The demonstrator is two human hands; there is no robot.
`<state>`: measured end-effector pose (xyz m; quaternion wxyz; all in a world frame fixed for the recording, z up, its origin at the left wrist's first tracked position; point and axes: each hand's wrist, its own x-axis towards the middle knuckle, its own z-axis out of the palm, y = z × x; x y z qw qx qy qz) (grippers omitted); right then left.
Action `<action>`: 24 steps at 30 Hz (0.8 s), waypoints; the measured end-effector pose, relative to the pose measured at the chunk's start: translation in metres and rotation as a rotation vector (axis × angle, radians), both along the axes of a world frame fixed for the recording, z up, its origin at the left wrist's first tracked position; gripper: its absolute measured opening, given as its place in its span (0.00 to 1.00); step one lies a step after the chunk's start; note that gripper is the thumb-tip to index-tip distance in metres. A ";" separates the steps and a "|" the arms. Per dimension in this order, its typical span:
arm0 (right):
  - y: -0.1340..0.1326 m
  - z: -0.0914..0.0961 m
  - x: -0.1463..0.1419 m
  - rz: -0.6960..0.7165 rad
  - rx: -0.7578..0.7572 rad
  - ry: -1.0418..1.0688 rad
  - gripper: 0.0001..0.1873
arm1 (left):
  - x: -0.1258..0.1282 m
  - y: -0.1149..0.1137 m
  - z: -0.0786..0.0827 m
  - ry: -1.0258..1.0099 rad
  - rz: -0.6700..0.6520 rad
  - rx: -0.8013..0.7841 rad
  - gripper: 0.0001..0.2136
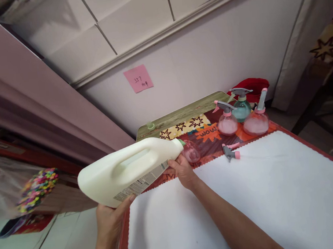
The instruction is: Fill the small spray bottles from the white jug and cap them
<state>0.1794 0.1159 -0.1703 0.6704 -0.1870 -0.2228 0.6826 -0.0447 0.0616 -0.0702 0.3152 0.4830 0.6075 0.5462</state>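
A large cream detergent jug [129, 168] lies tilted almost level, its green spout [182, 142] pointing right over a small clear pink bottle [192, 152]. My left hand [113, 213] grips the jug's base from below. Closed round its neck from underneath is my right hand [183, 172]. The spout covers part of the pink bottle's mouth, and I cannot make out any liquid flowing. Right of that bottle, a grey and pink spray head [230, 152] lies loose on the table.
Two pink spray bottles [227, 125] [257, 123] and a green one [241, 108] stand at the back right. A green cap [150, 125] sits on the wooden board [177, 115]. White cloth [280, 191] covers the front. A pink note [138, 79] is on the wall.
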 end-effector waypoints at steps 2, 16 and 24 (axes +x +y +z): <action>0.000 0.001 0.001 0.003 -0.001 -0.003 0.34 | 0.000 0.000 0.000 0.002 0.004 0.003 0.28; -0.001 0.003 0.001 0.006 0.001 0.003 0.32 | 0.001 -0.002 0.003 0.013 0.003 -0.001 0.30; -0.001 0.001 0.001 0.007 0.004 -0.006 0.32 | 0.005 -0.002 0.005 -0.034 -0.025 0.017 0.30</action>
